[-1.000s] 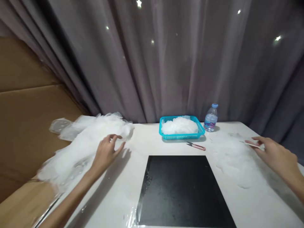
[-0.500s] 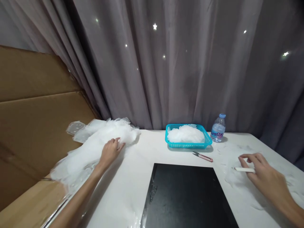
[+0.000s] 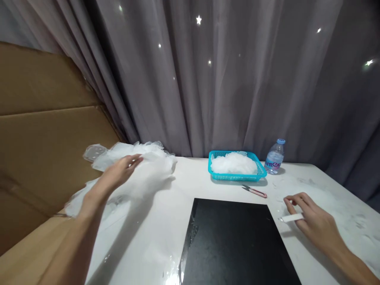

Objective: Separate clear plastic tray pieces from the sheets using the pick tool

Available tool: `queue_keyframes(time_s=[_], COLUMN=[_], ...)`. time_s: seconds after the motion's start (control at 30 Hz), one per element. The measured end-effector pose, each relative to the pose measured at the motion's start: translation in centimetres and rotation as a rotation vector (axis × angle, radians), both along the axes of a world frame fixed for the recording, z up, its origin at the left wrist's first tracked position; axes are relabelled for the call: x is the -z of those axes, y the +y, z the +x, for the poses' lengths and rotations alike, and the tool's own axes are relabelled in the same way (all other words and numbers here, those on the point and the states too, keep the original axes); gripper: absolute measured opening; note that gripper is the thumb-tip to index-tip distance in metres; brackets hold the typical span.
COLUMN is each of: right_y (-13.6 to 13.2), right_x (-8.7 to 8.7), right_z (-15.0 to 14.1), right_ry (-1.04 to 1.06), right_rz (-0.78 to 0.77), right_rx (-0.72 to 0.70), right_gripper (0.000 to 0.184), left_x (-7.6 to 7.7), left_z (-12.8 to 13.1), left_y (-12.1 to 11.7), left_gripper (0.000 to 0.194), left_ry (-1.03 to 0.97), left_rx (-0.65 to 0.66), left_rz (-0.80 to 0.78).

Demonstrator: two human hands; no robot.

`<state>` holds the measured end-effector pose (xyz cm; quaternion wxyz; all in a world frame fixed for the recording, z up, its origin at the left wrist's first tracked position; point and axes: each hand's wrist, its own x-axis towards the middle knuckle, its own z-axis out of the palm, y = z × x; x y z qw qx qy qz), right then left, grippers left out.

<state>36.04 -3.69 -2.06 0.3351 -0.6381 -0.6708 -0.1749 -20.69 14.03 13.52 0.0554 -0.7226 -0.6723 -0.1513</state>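
My left hand [image 3: 124,169] is raised over a heap of sheer white fabric pieces [image 3: 121,149] at the left of the table. Its fingers are closed on a thin white fabric piece [image 3: 154,170], which hangs lifted and casts a shadow. On the right, my right hand [image 3: 317,221] grips a slim white stick-like tool [image 3: 292,217] with a small tip pointing left; its exact kind is unclear. Between the hands lies a flat black board [image 3: 237,241], with clear film along its left edge.
A turquoise basket [image 3: 237,178] of white fabric stands at the back, beside a water bottle [image 3: 274,158]. Pink thread snips [image 3: 255,192] lie before it. More sheer white pieces [image 3: 335,206] spread at right. A cardboard box [image 3: 50,150] borders the left, a grey curtain [image 3: 231,87] the back.
My left hand has risen and moved left, lifting a thin fabric piece off the heap. My right hand has moved left toward the board with the white tool. The view has shifted slightly.
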Motion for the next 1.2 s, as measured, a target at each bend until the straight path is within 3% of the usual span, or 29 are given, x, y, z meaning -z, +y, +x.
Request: queue_keyframes(time_s=[0.1,0.2,0.27,0.33,0.43,0.5,0.6,0.7,0.8,0.93,1.07,1.2], right_y=[0.1,0.4,0.7,1.1,2.2,3.4,6.1,9.0,10.4,9.2,7.4,6.0], right_x=[-0.1,-0.4,-1.1,-2.1,-4.4,-6.1,-8.1,-8.9,-9.2,-11.1,-14.0,-16.4], right_z=[-0.9,-2.4,-3.9,-5.8,-9.3,-11.9,-15.3,-16.9,-16.2,-13.7,-11.5,-10.2], right_ry=[-0.084,-0.094,-0.049,0.034,0.15,0.212,0.322,0.54,0.687,0.681,0.597,0.432], right_rz=[-0.012,-0.002,-0.023,-0.069,-0.143,-0.222,-0.361,-0.481,-0.489,-0.491,-0.416,-0.343], right_rx=[-0.085,-0.17,-0.248,-0.339,-0.474,-0.55,-0.688,-0.757,-0.781,-0.876,-0.905,-0.974], right_gripper=[0.043,0.036,0.032,0.026,0.021,0.028,0.054,0.052,0.046,0.045,0.045,0.046], left_x=[-3.2,-5.3,-5.9,-6.1,-6.0,-5.9,-5.7,-5.0,-3.8,-2.1,-0.7,-0.4], left_z=[1.9,4.6,6.2,7.5,9.3,10.7,12.7,14.1,14.5,14.9,16.7,18.8], left_y=[-2.8,-5.4,-6.5,-7.1,-7.3,-7.2,-7.1,-7.0,-6.9,-6.1,-5.5,-6.4], left_gripper=[0.05,0.044,0.038,0.037,0.04,0.041,0.042,0.041,0.038,0.039,0.045,0.04], left_ry=[0.041,0.09,-0.005,-0.19,-0.393,-0.44,-0.449,-0.448,-0.498,-0.706,-0.996,-1.076], left_rx=[-0.08,-0.17,-0.056,0.175,0.424,0.503,0.607,0.638,0.675,0.662,0.835,1.004], left_rz=[0.031,0.151,0.229,0.255,0.201,0.11,-0.009,-0.071,-0.205,-0.43,-0.683,-0.628])
